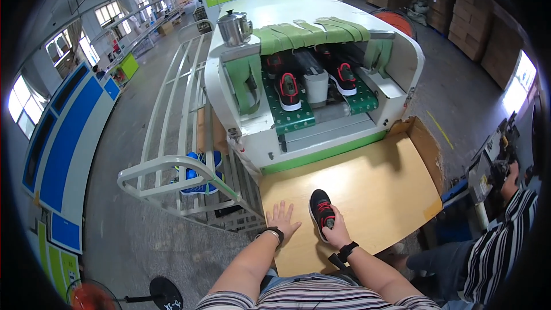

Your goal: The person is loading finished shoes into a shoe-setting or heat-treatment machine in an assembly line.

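Left of centre on the table (379, 195), toward the near edge, your right hand (339, 229) is gripping the black shoe (319, 202) by its heel end, so that bit's mostly covered. Bright red laces, though. Your left hand (279, 219) is free, splayed by the left edge. Shoes deeper (275, 61) inside the machine (275, 17) are pretty dim.

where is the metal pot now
In the head view, upper left of centre, the metal pot sits on the white machine at its near-left corner, just left of the green strips.
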### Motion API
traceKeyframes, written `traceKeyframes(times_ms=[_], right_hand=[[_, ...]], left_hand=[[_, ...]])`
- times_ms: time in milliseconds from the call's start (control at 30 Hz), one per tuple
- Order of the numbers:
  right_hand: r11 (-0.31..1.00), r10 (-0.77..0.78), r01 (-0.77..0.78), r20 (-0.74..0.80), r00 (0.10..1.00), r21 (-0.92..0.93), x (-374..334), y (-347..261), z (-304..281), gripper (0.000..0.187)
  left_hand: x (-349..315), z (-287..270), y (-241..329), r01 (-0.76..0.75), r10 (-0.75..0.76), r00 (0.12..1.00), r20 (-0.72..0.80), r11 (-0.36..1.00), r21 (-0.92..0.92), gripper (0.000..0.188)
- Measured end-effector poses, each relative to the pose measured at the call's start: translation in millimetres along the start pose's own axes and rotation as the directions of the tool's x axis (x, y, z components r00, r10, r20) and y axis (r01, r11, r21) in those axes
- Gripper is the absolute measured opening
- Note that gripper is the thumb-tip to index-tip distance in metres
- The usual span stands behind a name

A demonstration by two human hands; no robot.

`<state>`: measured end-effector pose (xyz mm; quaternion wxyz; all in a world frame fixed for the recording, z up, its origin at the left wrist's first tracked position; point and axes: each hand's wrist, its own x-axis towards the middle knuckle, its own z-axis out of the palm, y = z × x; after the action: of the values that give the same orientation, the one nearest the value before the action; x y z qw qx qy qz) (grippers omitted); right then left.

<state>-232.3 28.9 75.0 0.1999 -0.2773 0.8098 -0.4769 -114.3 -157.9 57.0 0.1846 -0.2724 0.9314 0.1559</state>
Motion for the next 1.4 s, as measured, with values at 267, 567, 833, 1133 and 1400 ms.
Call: traceKeyframes(times_ms=[267,567,833,1133,1400], right_hand=[[0.998,-0.053,0.054,-0.052,0.997,0.025,0,7,3,0.073],[1.000,-0.016,0.016,-0.061,0.998,0.002,-6,-1,2,0.073],[1.000,0.002,-0.001,-0.058,0.998,0.014,-7,0,0,0.073],[1.000,0.021,-0.020,-0.050,0.999,0.017,-6,0,0,0.073],[0.965,-0.117,0.076,-0.152,0.982,-0.249,12,1,-9,0.078]], left_hand=[[2,5,-4,0.016,-0.016,1.000,0.008,1.000,-0.021,0.085],[8,8,-9,0.014,-0.012,0.998,0.054,0.999,-0.045,0.091],[-2,-5,-1,0.019,-0.017,0.997,0.070,1.000,-0.025,0.085],[13,25,-15,0.000,0.001,1.000,-0.021,0.998,0.060,0.091],[23,6,-3,0.104,-0.079,0.975,0.208,0.988,-0.113,0.110]])
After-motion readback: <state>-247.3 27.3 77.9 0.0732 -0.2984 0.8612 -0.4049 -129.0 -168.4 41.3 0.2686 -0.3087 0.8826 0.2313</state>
